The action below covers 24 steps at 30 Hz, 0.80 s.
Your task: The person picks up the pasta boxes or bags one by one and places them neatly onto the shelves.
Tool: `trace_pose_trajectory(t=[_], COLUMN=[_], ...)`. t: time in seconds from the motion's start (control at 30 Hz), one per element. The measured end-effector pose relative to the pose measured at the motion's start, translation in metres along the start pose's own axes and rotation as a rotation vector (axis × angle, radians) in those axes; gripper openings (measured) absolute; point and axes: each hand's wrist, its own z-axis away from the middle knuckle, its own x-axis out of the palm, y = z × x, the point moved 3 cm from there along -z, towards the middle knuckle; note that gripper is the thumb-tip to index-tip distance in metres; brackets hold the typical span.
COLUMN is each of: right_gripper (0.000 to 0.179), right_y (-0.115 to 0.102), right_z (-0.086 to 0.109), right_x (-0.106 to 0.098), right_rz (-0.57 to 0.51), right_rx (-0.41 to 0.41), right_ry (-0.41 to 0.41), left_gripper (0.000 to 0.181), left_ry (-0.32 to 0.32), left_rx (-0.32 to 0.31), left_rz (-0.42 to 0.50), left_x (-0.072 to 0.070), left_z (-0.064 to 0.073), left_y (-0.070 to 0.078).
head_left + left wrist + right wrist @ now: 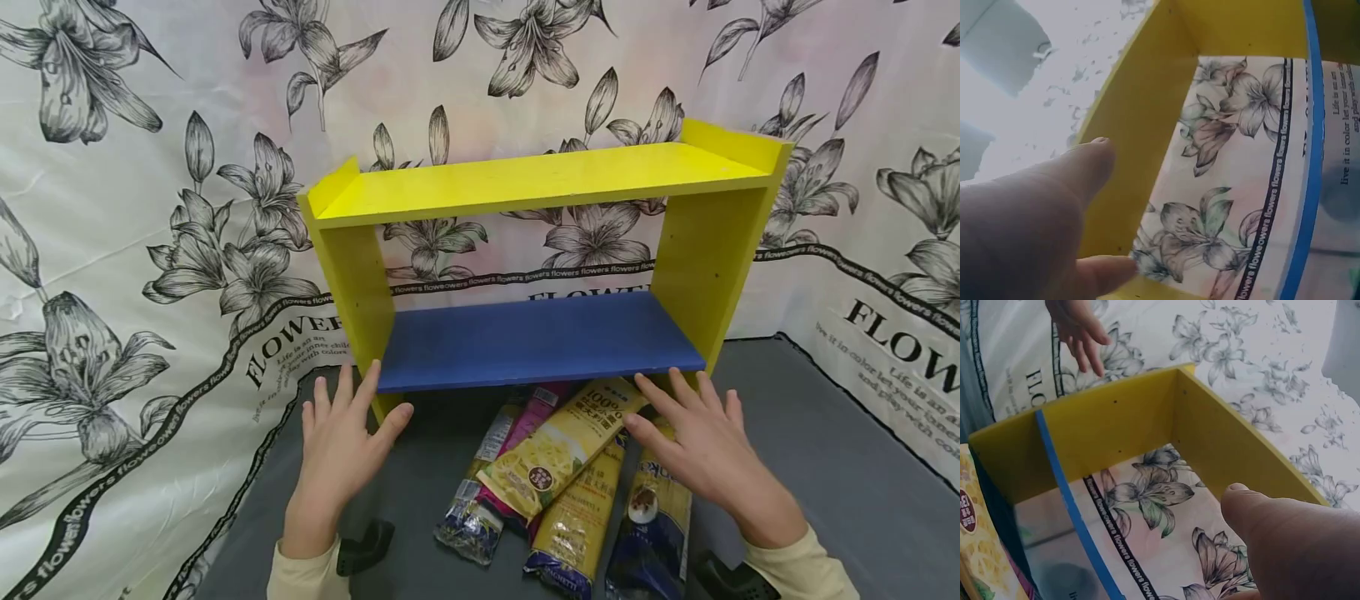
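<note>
A small yellow shelf unit (540, 179) with a blue lower board (540, 342) stands in front of me. My left hand (341, 450) is at its lower left corner, fingers spread and holding nothing. By the right end of the blue board, my right hand (705, 442) also has its fingers spread; whether either hand touches the unit I cannot tell. Under and before the board lie several pasta packets: a yellow packet (562, 450) on top, a spaghetti packet (577, 517), a blue-and-yellow packet (652, 517) below my right hand, a clear-and-blue packet (480, 500) and a magenta one (543, 404).
The unit and packets are on a dark grey surface (420, 517). Behind and at both sides hangs a white cloth (225, 67) printed with black flowers. The yellow unit has raised side walls (738, 150) and no back panel.
</note>
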Motion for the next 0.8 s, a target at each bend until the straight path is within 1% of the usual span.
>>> trace_pose_trajectory(t=[0.07,0.17,0.3,0.37,0.47,0.57,0.67,0.73,0.8], right_gripper=[0.074,0.074,0.073,0.072,0.071,0.07,0.069,0.068,0.068], right_y=[-0.002,-0.004,-0.005,-0.005,-0.005,-0.005,-0.005,-0.004,-0.003], right_z=[0.0,0.0,0.001,0.002,0.004,0.004,0.003,0.003,0.003], right_x=[0.0,0.0,0.003,0.004,0.005,0.005,0.004,0.003,0.001], right_rz=[-0.012,-0.028,-0.043,-0.051,-0.063,-0.068,-0.072,-0.076,-0.083], right_rx=[-0.005,-0.008,-0.015,-0.013,-0.017,-0.021,-0.021,-0.019,-0.015], right_ry=[-0.001,-0.005,-0.006,-0.006,-0.001,0.005,0.013,0.019,0.025], left_gripper=[0.086,0.091,0.099,0.101,0.102,0.1,0.093,0.089,0.085], left_ry=[0.024,0.101,0.244,0.315,0.433,0.57,0.684,0.732,0.764], left_rx=[-0.009,-0.014,-0.001,0.001,0.009,0.053,0.116,0.151,0.186], left_rz=[0.026,0.087,0.203,0.275,0.382,0.463,0.503,0.517,0.514], left_x=[0.0,0.003,0.014,0.022,0.031,0.036,0.039,0.041,0.042], left_z=[-0.006,-0.02,-0.042,-0.053,-0.065,-0.075,-0.08,-0.083,-0.085], left_y=[-0.004,-0.011,-0.025,-0.03,-0.036,-0.039,-0.04,-0.04,-0.039])
